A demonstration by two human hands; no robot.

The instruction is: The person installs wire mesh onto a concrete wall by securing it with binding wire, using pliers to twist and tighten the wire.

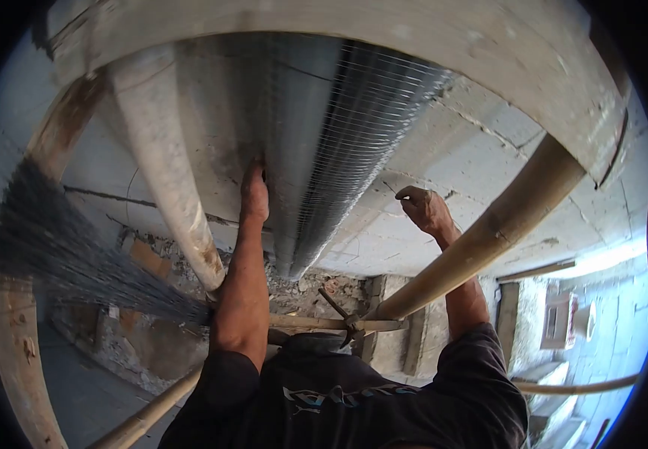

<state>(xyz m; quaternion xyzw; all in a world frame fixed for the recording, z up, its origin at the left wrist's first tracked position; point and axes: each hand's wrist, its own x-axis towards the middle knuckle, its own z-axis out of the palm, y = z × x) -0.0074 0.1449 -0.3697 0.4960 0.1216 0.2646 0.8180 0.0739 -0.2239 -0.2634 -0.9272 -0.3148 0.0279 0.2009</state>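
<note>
Upright grey pipes [305, 127] stand against the wall in front of me, and wire mesh [372, 120] covers the right one. My left hand [256, 193] is raised along the left side of the pipes. It looks stretched flat, seen edge-on, with most of its fingers hidden. To the right of the mesh, my right hand [423, 210] is closed in a pinch, apart from the mesh. A short thin piece of wire [389, 185] seems to stick out from its fingertips, too fine to see well.
Bamboo poles [481, 224] and a pale pole [163, 142] frame the space around me. A curved beam [384, 22] crosses overhead. A bundle of dark wires [62, 239] juts in at left. A hammer-like metal tool [351, 322] hangs at a crosspiece by my chest. Rubble [301, 292] lies below.
</note>
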